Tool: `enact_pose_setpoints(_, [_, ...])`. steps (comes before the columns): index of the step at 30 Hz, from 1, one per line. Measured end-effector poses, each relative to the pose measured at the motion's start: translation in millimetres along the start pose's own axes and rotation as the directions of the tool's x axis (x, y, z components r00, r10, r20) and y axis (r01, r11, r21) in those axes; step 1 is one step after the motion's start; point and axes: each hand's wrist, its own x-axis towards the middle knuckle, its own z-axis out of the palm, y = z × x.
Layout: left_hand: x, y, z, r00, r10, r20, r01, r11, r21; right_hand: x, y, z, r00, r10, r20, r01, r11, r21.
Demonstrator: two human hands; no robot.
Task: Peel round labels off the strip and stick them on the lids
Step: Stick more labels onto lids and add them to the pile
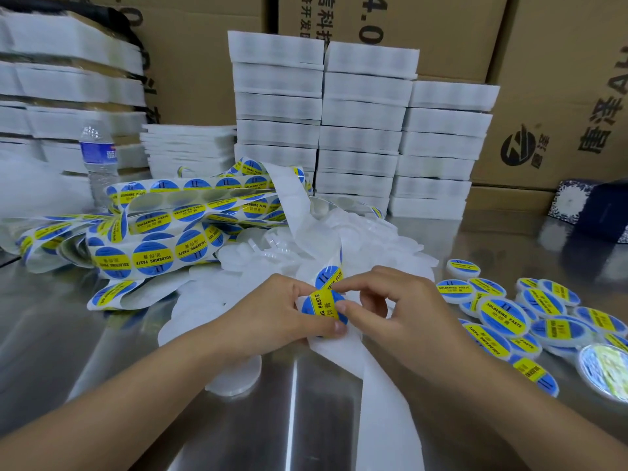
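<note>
My left hand (272, 311) grips the white backing strip (384, 396) with a blue and yellow round label (321, 305) on it, thumb at the label's lower edge. The thumb and forefinger of my right hand (390, 307) pinch the label's right edge. A second label (328, 273) sits just above on the same strip. Coils of label strip (153, 229) lie at the left. Bare white lids (339, 232) are heaped in the middle, behind my hands. Labelled lids (503, 317) lie at the right. One bare lid (234, 379) rests under my left wrist.
A water bottle (98, 158) stands at the left. Stacks of white foam trays (360, 130) rise behind the lid heap, with cardboard boxes (560, 96) behind them. A dark blue patterned box (594, 209) sits at the far right. The table top (85, 334) is shiny metal.
</note>
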Motion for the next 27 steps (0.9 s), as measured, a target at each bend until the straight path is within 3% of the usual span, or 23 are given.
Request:
enact_pose_setpoints(5, [-0.9,0.2,2.7,0.999,0.027,0.017,-0.028,0.999,0.035,-1.6,-2.4,1.0,0.996,-0.083,-0.036,0.083,0.997,-0.004])
enact_pose_setpoints(9, [-3.3,3.4,1.1,0.995,0.044,0.094,-0.04,0.998,-0.046,-2.0,-3.7,1.4,0.996,-0.085,-0.033,0.085,0.996,0.02])
enact_pose_setpoints(12, [-2.3,5.8,1.3,0.999,-0.036,0.01,0.037,0.964,-0.263,-1.7,-3.2,1.3,0.998,-0.052,-0.039,0.054,0.996,0.072])
enact_pose_setpoints(14, [-0.9,9.5,0.7,0.994,-0.104,-0.031,0.078,0.883,-0.463,-1.7,-3.5,1.3,1.0,0.005,-0.013,-0.003,0.992,0.128])
enact_pose_setpoints(18, [2.5,14.5,-1.0,0.972,-0.159,-0.174,0.013,0.773,-0.634,-4.9,-5.4,2.6,0.994,0.051,0.093,-0.071,0.971,0.23])
enact_pose_setpoints(23, [7.0,11.5,-6.8,0.909,-0.238,-0.341,-0.027,0.784,-0.62,-7.8,-5.2,3.0,0.98,0.065,0.189,-0.101,0.976,0.19])
enact_pose_setpoints(27, [10.0,6.3,-11.9,0.857,-0.236,-0.458,-0.082,0.815,-0.573,-6.6,-4.2,2.5,0.987,0.073,0.146,-0.109,0.961,0.256])
